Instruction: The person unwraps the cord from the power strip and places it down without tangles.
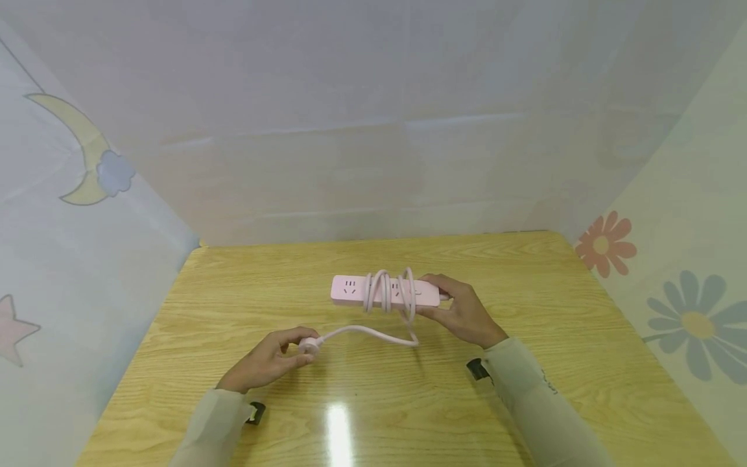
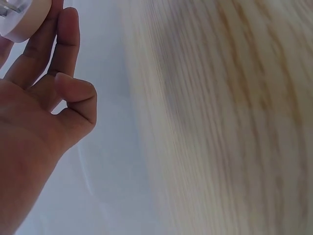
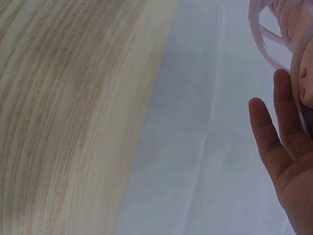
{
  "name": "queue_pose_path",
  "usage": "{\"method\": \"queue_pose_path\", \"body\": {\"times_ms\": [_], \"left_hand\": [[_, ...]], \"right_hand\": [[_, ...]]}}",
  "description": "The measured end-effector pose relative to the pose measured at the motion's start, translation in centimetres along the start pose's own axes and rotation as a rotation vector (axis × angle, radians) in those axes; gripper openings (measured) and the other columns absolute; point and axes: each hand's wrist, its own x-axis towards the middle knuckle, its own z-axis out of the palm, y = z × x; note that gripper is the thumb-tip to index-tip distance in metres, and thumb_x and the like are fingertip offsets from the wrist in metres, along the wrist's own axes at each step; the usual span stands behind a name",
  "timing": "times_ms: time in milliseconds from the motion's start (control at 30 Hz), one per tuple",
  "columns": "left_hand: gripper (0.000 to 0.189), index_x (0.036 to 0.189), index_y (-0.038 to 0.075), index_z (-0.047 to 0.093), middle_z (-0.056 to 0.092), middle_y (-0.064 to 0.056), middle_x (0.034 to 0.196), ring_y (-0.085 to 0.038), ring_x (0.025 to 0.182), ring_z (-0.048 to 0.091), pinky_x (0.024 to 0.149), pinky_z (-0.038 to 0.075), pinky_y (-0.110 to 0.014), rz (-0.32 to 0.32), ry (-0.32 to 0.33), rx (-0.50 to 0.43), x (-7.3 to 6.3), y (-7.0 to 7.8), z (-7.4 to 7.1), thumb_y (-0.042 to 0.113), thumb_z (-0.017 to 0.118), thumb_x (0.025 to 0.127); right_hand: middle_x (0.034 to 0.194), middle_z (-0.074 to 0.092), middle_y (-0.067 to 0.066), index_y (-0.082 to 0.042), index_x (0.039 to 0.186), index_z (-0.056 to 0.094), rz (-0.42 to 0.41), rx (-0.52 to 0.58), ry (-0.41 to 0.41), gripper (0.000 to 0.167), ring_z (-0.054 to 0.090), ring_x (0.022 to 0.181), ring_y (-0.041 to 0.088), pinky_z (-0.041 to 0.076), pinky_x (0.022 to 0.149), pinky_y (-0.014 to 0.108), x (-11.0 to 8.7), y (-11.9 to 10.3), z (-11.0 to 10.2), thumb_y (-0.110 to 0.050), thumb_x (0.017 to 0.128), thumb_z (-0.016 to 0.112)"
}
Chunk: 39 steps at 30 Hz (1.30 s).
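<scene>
Two hands, well apart: my left hand (image 1: 265, 361) pinches one round pink plug (image 1: 308, 347), while my right hand (image 1: 465, 314) grips the right end of one slim pink power strip (image 1: 395, 295), held above one wood-grained table (image 1: 251, 292). One smooth, pale cord (image 1: 378, 333) circles the strip in overlapping loops, too bunched for me to count, then curves across to the plug. My left wrist view crops the plug, metal prongs showing; my right cuts off the strip.

Pink power strip (image 1: 395, 297), cord (image 1: 386, 299) wound round, apparently raised
</scene>
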Motion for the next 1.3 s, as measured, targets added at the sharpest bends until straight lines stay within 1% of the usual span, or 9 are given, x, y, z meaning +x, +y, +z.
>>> {"method": "queue_pose_path", "body": {"times_ms": [100,233,367,433,600,667,767,1000,1300], "left_hand": [[0.03,0.126,0.012,0.065,0.066,-0.01,0.123,-0.015,0.099,0.054,0.079,0.038,-0.038,-0.016,0.002,0.005,-0.1,-0.1,-0.1,0.02,0.066,0.098],[0.03,0.128,0.017,0.065,0.065,-0.003,0.127,-0.015,0.105,0.056,0.088,0.04,-0.046,-0.039,0.003,0.01,-0.1,-0.3,-0.1,0.023,0.066,0.098],[0.032,0.129,0.015,0.065,0.063,-0.005,0.129,-0.02,0.111,0.055,0.093,0.04,-0.055,-0.064,0.006,0.007,0.0,-0.5,-0.1,0.026,0.065,0.099],[0.033,0.13,0.013,0.064,0.063,-0.006,0.13,-0.023,0.113,0.054,0.095,0.04,-0.057,-0.081,0.011,0.016,0.0,-0.6,0.0,0.027,0.064,0.1],[0.036,0.131,0.012,0.064,0.066,-0.005,0.117,-0.022,0.1,0.056,0.082,0.049,-0.044,-0.138,0.029,0.064,0.1,-0.7,-0.1,0.029,0.064,0.099],[0.036,0.131,0.013,0.064,0.065,-0.004,0.107,-0.022,0.091,0.054,0.072,0.049,-0.034,-0.159,0.039,0.082,0.1,-0.6,-0.1,0.029,0.065,0.099],[0.035,0.129,0.014,0.065,0.062,-0.002,0.098,-0.021,0.083,0.053,0.062,0.047,-0.027,-0.18,0.062,0.1,0.2,-0.4,-0.1,0.028,0.068,0.097],[0.036,0.125,0.012,0.067,0.06,-0.003,0.088,-0.018,0.07,0.049,0.053,0.042,-0.025,-0.221,0.138,0.156,0.7,0.2,-0.1,0.029,0.072,0.094],[0.04,0.125,0.013,0.067,0.059,-0.003,0.084,-0.016,0.065,0.049,0.051,0.042,-0.026,-0.295,0.203,0.193,1.2,0.7,0.0,0.031,0.075,0.091]], "right_hand": [[0.113,0.068,0.0,-0.009,0.125,0.066,-0.001,0.001,0.0,0.042,0.066,0.096,0.016,0.054,0.079,0.031,0.0,0.0,0.0,-0.006,0.086,0.079],[0.112,0.069,0.004,-0.006,0.125,0.065,-0.011,-0.017,0.008,0.042,0.065,0.096,0.016,0.054,0.078,0.03,0.0,0.1,0.1,-0.002,0.085,0.079],[0.112,0.069,0.012,0.0,0.124,0.065,-0.018,-0.044,0.02,0.043,0.065,0.095,0.017,0.054,0.077,0.029,0.0,-0.4,0.2,0.004,0.082,0.079],[0.111,0.069,0.014,0.003,0.122,0.065,-0.026,-0.052,0.021,0.042,0.066,0.095,0.018,0.054,0.077,0.031,0.1,-1.4,0.0,0.006,0.082,0.078],[0.11,0.069,0.016,0.007,0.119,0.064,-0.028,-0.059,0.018,0.04,0.066,0.095,0.018,0.055,0.077,0.036,0.3,-3.9,-0.3,0.007,0.082,0.077],[0.111,0.069,0.017,0.007,0.119,0.064,-0.021,-0.055,0.018,0.04,0.066,0.095,0.019,0.056,0.077,0.038,0.3,-4.0,-0.4,0.007,0.082,0.077],[0.111,0.069,0.018,0.008,0.12,0.064,-0.028,-0.058,0.019,0.041,0.066,0.094,0.02,0.056,0.077,0.039,0.3,-3.5,-0.3,0.007,0.082,0.077],[0.117,0.068,0.011,-0.001,0.126,0.064,0.031,-0.034,0.019,0.046,0.066,0.097,0.021,0.056,0.079,0.042,0.0,-0.4,0.1,-0.001,0.083,0.08],[0.117,0.068,0.01,-0.001,0.129,0.063,0.007,-0.005,0.017,0.047,0.067,0.098,0.022,0.056,0.08,0.042,-0.1,-0.1,0.0,-0.005,0.085,0.079]]}}
